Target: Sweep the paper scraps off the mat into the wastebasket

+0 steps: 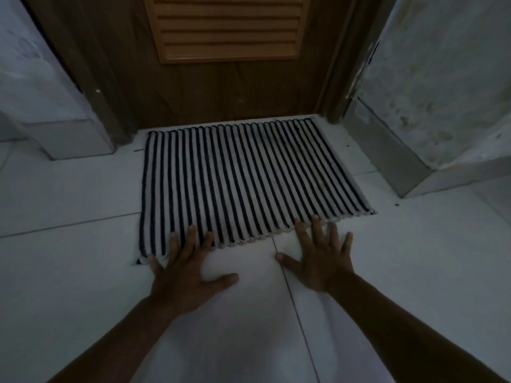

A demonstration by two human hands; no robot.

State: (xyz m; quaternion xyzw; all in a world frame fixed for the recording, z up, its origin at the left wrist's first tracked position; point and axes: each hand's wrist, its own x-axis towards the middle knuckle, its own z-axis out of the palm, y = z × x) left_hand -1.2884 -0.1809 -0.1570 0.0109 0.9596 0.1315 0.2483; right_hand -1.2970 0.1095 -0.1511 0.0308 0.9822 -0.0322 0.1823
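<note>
A mat (pixel 249 178) with dark and white stripes lies flat on the pale tiled floor in front of a wooden door. My left hand (pixel 182 275) rests flat with fingers spread, its fingertips on the mat's near left edge. My right hand (pixel 320 255) lies flat on the floor with spread fingers, its fingertips touching the mat's near right edge. Neither hand holds anything. I see no paper scraps on the mat and no wastebasket in view.
The brown wooden door (pixel 226 87) with a louvred vent (pixel 226 29) stands shut just beyond the mat. White walls with skirting flank it on the left (pixel 41 106) and right (pixel 442 106). Pale floor tiles (pixel 69 205) surround the mat.
</note>
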